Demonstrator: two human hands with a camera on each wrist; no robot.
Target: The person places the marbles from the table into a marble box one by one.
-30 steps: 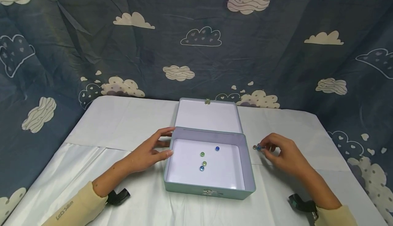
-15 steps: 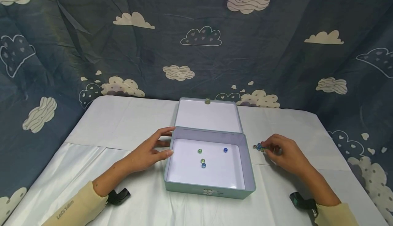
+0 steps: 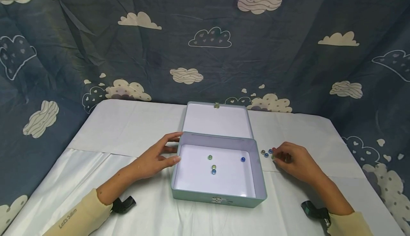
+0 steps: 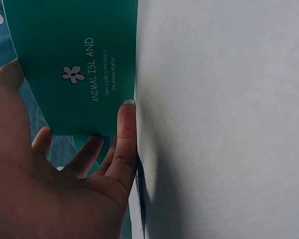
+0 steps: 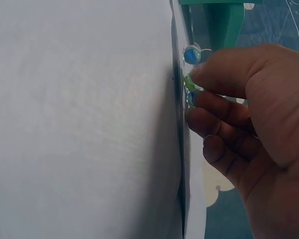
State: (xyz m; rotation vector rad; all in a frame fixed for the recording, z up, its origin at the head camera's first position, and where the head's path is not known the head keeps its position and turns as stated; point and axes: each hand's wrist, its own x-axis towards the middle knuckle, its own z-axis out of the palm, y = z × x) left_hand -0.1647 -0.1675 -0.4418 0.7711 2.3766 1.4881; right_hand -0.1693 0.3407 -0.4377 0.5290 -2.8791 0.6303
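My left hand (image 3: 157, 157) rests its fingertips and thumb against the left side of a green tin box (image 3: 220, 202). In the left wrist view, the extended thumb lies along the bottom of the box's printed wall (image 4: 84, 50). Inside the box lie a dark blue marble (image 3: 243, 160), a light blue marble (image 3: 213, 172) and two green ones. To the right of the box, my right hand (image 3: 296, 160) has curled fingers and pinches a green marble (image 5: 191, 83) at the thumb tip. Close by are a red marble (image 3: 273, 149), blue marbles (image 3: 266, 155) and a greenish one (image 3: 263, 152).
The box's lid (image 3: 217, 120) lies back behind it, with a metal clasp (image 3: 216, 105) at its far edge. A white cloth (image 3: 128, 122) covers the table. Dark blue cloud-patterned fabric (image 3: 205, 11) hangs behind and at both sides.
Marbles beside my right hand have spread apart, and more of them show. The hand has shifted slightly right. Inside the box, the dark blue marble has rolled right; my left hand stays put.
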